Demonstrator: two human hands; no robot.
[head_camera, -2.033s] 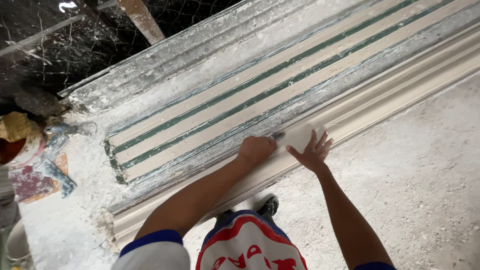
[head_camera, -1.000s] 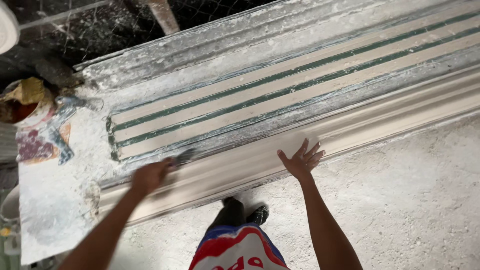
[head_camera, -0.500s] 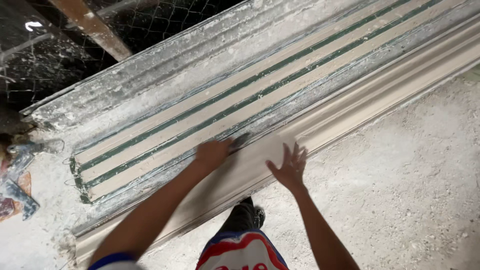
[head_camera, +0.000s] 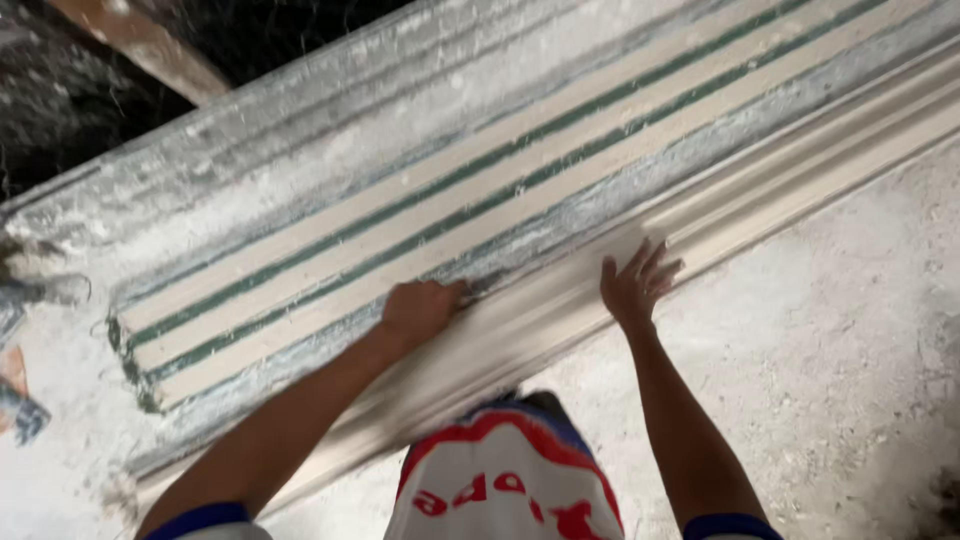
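While your left hand (head_camera: 422, 310) is clenched on a small dark tool (head_camera: 487, 284) against the moulding (head_camera: 560, 300) along the bench's near edge | right hand (head_camera: 635, 285) flat, fingers spread, bracing it | step: likely smoothing the profile | next: steady, even pressure.

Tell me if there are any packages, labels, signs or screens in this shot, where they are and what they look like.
No packages, labels, signs or screens show.
Only print in view: red lettering on the person's white, red and blue shirt, bottom centre.
Left hand holds a small dark tool on the long pale moulding.
Right hand lies flat on it.
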